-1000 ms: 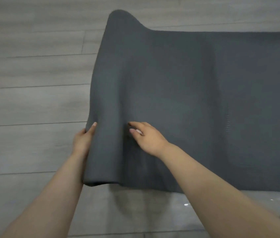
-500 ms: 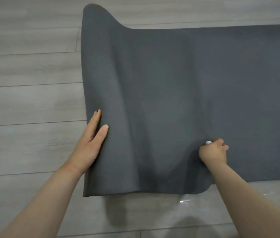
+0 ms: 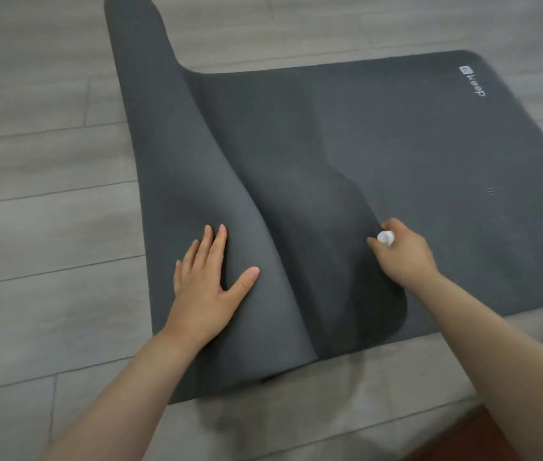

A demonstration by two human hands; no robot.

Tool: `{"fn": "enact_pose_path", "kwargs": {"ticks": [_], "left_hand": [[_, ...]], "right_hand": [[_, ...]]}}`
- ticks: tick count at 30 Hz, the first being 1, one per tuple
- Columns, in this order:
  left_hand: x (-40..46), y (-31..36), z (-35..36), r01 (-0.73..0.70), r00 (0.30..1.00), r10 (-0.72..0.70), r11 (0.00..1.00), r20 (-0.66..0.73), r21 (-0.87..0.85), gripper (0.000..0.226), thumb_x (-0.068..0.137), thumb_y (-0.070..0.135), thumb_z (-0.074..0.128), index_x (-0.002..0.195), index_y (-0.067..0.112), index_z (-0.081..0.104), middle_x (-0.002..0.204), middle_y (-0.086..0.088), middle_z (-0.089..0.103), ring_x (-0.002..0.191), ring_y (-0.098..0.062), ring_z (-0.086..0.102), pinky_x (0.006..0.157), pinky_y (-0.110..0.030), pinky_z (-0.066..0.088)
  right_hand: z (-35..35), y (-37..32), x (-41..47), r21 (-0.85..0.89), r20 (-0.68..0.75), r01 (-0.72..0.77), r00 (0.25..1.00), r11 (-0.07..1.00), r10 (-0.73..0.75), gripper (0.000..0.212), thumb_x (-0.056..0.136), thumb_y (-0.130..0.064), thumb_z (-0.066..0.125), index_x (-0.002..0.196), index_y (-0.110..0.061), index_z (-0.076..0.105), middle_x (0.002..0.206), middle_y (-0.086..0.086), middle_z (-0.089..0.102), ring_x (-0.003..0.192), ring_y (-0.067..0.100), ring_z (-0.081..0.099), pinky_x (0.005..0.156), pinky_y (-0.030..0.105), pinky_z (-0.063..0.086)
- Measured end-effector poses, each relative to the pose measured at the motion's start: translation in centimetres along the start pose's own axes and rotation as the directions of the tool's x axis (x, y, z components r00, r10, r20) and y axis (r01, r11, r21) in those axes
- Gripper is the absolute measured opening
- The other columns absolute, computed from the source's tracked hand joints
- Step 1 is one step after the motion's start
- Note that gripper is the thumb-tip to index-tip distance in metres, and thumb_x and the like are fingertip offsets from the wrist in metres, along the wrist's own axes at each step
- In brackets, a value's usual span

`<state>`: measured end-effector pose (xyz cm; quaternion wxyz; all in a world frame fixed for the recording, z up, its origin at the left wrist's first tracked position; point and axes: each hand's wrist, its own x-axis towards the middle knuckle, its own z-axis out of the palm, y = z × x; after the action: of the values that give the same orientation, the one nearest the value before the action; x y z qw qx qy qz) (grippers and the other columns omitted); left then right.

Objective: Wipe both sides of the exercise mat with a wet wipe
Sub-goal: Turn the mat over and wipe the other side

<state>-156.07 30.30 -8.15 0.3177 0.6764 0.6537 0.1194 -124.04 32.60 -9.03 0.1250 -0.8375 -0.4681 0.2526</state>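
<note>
One exercise mat (image 3: pixel 380 134) lying on wood floor (image 3: pixel 30 161), half folded over. Left hand (image 3: pixel 208 287), fingers spread, is pressing the fold flat; right hand (image 3: pixel 403 254) is pinching the flap edge while clutching a balled wet wipe (image 3: pixel 385 237), probably to turn the mat.

The exercise mat (image 3: pixel 380 154) runs off the top and right edges; the wet wipe (image 3: pixel 385 237) — mostly hidden inside the right hand (image 3: pixel 400 252).

Just my floor at home, I think

Grey wood-look planks (image 3: pixel 40 168) all around, my dark exercise mat (image 3: pixel 396 154) spread on them, reddish-brown patch (image 3: pixel 483 437) in the corner.
</note>
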Motion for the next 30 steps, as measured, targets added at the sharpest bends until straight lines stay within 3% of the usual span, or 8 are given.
{"fn": "enact_pose_path", "kwargs": {"ticks": [5, 11, 15, 18, 22, 25, 27, 30], "left_hand": [[-0.2, 2.1, 1.4, -0.099, 0.995, 0.096, 0.989, 0.026, 0.114, 0.096, 0.073, 0.086, 0.015, 0.156, 0.040, 0.005, 0.165, 0.013, -0.002, 0.152, -0.015, -0.001, 0.123, -0.043, -0.002], [0.6, 3.4, 6.2, -0.402, 0.897, 0.302, 0.861, 0.322, 0.312, 0.102, 0.069, 0.089, -0.012, 0.156, 0.039, 0.003, 0.165, 0.011, -0.001, 0.153, -0.017, -0.002, 0.119, -0.029, -0.012], [0.9, 4.1, 7.2, -0.464, 0.882, 0.415, 0.847, 0.223, 0.259, 0.077, 0.087, 0.067, 0.011, 0.155, 0.034, 0.023, 0.161, 0.015, 0.015, 0.152, -0.014, 0.010, 0.120, -0.028, -0.011], [0.6, 2.9, 6.4, -0.330, 0.942, 0.334, 0.939, -0.035, 0.099, 0.063, 0.093, 0.054, 0.027, 0.148, 0.028, 0.043, 0.154, 0.014, 0.034, 0.149, -0.017, 0.022, 0.123, -0.039, 0.003], [1.8, -0.6, 4.9, 0.008, 0.967, -0.080, 0.959, -0.243, -0.284, 0.048, 0.099, 0.025, 0.046, 0.143, 0.008, 0.044, 0.144, -0.010, 0.049, 0.135, -0.031, 0.044, 0.113, -0.045, 0.033], [1.9, -2.9, 4.4, 0.423, 0.836, -0.546, 0.565, 0.064, -0.709, 0.046, 0.105, 0.031, 0.043, 0.146, 0.012, 0.039, 0.143, -0.003, 0.049, 0.124, -0.025, 0.051, 0.101, -0.038, 0.040], [1.3, -4.0, 4.2, 0.578, 0.749, -0.571, 0.313, 0.336, -0.754, 0.039, 0.104, 0.040, 0.045, 0.130, 0.015, 0.058, 0.134, -0.005, 0.060, 0.109, -0.024, 0.060, 0.086, -0.037, 0.047], [0.3, -4.3, 4.0, 0.685, 0.700, -0.507, 0.279, 0.502, -0.673, 0.046, 0.095, 0.056, 0.050, 0.119, 0.020, 0.065, 0.118, -0.003, 0.069, 0.100, -0.019, 0.063, 0.080, -0.037, 0.049]], "right_hand": [[-11.1, 1.6, 4.1, -0.042, -0.262, -0.058, 0.964, 0.997, 0.045, 0.032, 0.091, -0.033, 0.057, 0.117, -0.015, 0.052, 0.116, 0.018, 0.059, 0.108, 0.040, 0.054, 0.085, 0.038, 0.043], [-22.5, 10.2, 6.4, -0.025, -0.502, -0.460, 0.773, 0.888, 0.387, 0.045, 0.088, -0.015, 0.055, 0.130, -0.007, 0.043, 0.129, 0.026, 0.050, 0.119, 0.045, 0.049, 0.098, 0.047, 0.042], [-18.0, 10.6, 4.1, -0.139, -0.439, -0.150, 0.896, 0.979, 0.075, 0.045, 0.090, -0.006, 0.048, 0.135, -0.008, 0.045, 0.137, 0.019, 0.045, 0.120, 0.041, 0.048, 0.101, 0.046, 0.040], [-10.2, 11.0, 0.7, -0.198, -0.196, 0.032, 0.978, 0.980, -0.072, 0.043, 0.091, -0.007, 0.049, 0.133, -0.013, 0.051, 0.135, 0.015, 0.050, 0.117, 0.037, 0.052, 0.096, 0.041, 0.042], [-1.4, 11.8, -2.8, -0.282, 0.194, 0.014, 0.980, 0.959, 0.043, 0.048, 0.092, -0.016, 0.048, 0.139, -0.021, 0.042, 0.135, 0.014, 0.045, 0.114, 0.036, 0.055, 0.092, 0.039, 0.047], [2.4, 11.6, -4.0, -0.345, 0.340, -0.006, 0.931, 0.938, 0.132, 0.056, 0.093, -0.017, 0.045, 0.146, -0.025, 0.029, 0.152, 0.013, 0.022, 0.114, 0.034, 0.056, 0.089, 0.036, 0.048], [3.4, 11.3, -4.6, -0.354, 0.286, -0.031, 0.948, 0.935, 0.140, 0.054, 0.094, -0.017, 0.044, 0.145, -0.025, 0.029, 0.154, 0.013, 0.016, 0.107, 0.035, 0.059, 0.080, 0.035, 0.048], [3.5, 12.0, -5.1, -0.162, 0.007, -0.266, 0.963, 0.950, 0.271, 0.039, 0.094, -0.017, 0.046, 0.132, -0.011, 0.041, 0.139, 0.017, 0.034, 0.100, 0.040, 0.058, 0.074, 0.037, 0.044]]}}
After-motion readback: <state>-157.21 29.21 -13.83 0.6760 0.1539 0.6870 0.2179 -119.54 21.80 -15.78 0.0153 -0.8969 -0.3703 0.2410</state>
